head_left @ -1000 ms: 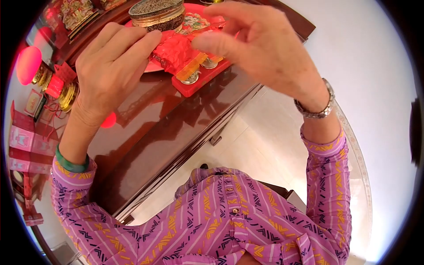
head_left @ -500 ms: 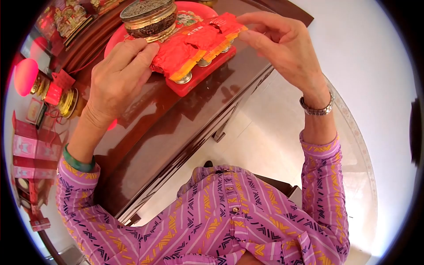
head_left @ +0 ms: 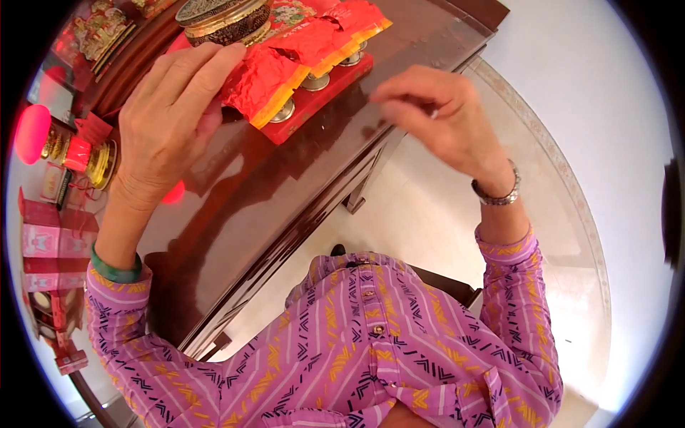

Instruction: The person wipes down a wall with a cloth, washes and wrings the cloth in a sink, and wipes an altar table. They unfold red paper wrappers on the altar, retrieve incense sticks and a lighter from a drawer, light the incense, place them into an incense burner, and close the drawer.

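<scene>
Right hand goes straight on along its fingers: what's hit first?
Likely the long edge of the red stand, near the middle metal cup. The right hand's height is unclear, so it might pass above both.

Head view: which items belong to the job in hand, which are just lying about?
In the job, judging by the hands' nearness:
- red packets, beside the left hand
- metal cups, partly under them
- red stand beneath

Apparently just about:
- ornate pot
- pink lamp
- pink box

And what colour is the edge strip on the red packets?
Yellow-orange; the strip shows best in the head view.
</scene>
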A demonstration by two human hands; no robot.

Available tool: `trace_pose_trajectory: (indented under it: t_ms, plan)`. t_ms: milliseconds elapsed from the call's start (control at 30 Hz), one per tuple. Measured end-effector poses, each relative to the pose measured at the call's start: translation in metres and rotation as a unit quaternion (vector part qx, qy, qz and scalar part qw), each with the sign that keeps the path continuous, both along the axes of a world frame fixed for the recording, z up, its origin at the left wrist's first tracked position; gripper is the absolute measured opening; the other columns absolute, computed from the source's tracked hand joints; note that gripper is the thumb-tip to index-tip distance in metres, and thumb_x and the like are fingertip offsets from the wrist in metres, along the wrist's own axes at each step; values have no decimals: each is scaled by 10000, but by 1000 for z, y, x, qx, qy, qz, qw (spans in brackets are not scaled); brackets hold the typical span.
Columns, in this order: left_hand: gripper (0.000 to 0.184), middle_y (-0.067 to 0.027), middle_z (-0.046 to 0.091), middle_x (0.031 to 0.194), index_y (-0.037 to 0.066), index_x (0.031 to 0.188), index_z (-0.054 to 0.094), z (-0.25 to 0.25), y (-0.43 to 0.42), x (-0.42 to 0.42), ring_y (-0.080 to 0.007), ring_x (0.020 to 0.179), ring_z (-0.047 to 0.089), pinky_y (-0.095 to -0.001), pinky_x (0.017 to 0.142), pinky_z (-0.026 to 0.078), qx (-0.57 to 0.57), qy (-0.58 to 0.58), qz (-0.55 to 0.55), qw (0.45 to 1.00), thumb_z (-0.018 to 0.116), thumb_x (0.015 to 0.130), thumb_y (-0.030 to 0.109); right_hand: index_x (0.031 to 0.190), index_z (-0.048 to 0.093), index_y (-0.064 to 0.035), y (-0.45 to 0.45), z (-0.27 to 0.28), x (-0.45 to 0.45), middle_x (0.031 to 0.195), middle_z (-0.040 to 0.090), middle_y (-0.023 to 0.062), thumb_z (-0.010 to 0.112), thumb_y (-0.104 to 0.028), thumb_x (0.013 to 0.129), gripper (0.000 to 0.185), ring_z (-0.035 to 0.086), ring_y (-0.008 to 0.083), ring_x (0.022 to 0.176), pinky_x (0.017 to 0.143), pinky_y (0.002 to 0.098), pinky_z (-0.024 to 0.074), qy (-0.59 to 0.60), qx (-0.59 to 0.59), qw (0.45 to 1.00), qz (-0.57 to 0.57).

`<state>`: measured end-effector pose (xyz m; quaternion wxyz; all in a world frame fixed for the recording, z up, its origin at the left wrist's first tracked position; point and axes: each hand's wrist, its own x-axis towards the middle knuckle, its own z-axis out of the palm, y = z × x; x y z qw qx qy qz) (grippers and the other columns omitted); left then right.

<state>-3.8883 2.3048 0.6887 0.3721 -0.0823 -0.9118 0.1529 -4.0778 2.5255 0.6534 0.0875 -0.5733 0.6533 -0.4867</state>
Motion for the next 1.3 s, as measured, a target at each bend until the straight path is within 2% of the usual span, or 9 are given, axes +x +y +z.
trace_pose_trajectory:
  t_ms: [167, 367, 500, 700, 1000, 1167, 1233, 1267, 1300]
  plan:
    - [549, -70, 616, 1063, 79, 1115, 606, 13, 0, 5, -264, 956, 589, -344, 809, 482, -61, 13, 35, 997, 566, 594, -89, 941, 650, -58, -4, -9, 6, 764, 555, 119, 562, -53, 763, 198, 558, 300, 688, 595, 383, 444, 152, 14, 988, 11]
    - [457, -153, 617, 1087, -19, 1084, 593, 37, 0, 3, -305, 987, 591, -371, 850, 475, -61, 62, -6, 996, 516, 645, -119, 1010, 649, -122, -17, -5, -1, 804, 544, 108, 540, -22, 734, 313, 570, 301, 678, 577, 383, 449, 327, 71, 942, 17]
    - [454, -183, 608, 1100, -40, 1084, 578, 41, 8, -10, -336, 992, 587, -385, 861, 469, -42, 40, 8, 998, 529, 640, -116, 1014, 644, -110, -17, -4, -23, 785, 559, 103, 552, -14, 725, 318, 566, 302, 661, 552, 393, 446, 289, 50, 956, 19]
    - [407, -193, 589, 1140, -51, 1132, 547, 36, 36, 0, -332, 1020, 577, -373, 884, 449, 26, 6, 27, 999, 572, 727, -86, 759, 643, -5, 29, -59, -90, 650, 595, 31, 653, -139, 803, 141, 526, 91, 580, 524, 241, 432, -125, -79, 972, -182]
    - [232, -153, 637, 911, 0, 938, 611, -32, 115, 29, -294, 773, 625, -366, 698, 511, 225, -198, -14, 954, 602, 709, -33, 846, 640, 11, 95, -217, -121, 708, 605, 44, 654, -290, 819, 303, 588, 110, 638, 527, 236, 465, -390, 116, 868, -285]
    - [243, -155, 633, 948, -8, 1005, 604, -99, 157, 29, -256, 821, 632, -324, 710, 497, 526, -252, 60, 810, 637, 771, 48, 870, 636, 12, 91, -210, -119, 721, 622, 53, 592, -129, 831, 152, 580, 108, 588, 499, 222, 451, -410, 0, 870, -274]
    - [277, -134, 612, 1072, 31, 1105, 587, -156, 158, 48, -218, 937, 608, -317, 768, 483, 718, -226, 150, 641, 605, 855, 147, 853, 636, 2, 78, -195, -126, 687, 620, 49, 539, -33, 834, 105, 548, 93, 532, 487, 212, 428, -396, -102, 881, -239]
    - [277, -134, 612, 1072, 31, 1105, 587, -170, 157, 50, -218, 937, 608, -317, 768, 483, 716, -221, 162, 642, 605, 855, 147, 874, 637, -10, 72, -182, -129, 729, 630, 46, 522, -27, 845, 119, 559, 89, 568, 502, 211, 431, -350, -127, 899, -230]
    - [316, -117, 593, 1123, 38, 1146, 566, -179, 156, 52, -209, 976, 591, -315, 793, 474, 806, -189, 185, 529, 576, 884, 214, 921, 635, -12, 64, -166, -129, 784, 640, 49, 515, -28, 861, 135, 575, 92, 615, 529, 208, 439, -321, -184, 904, -215]
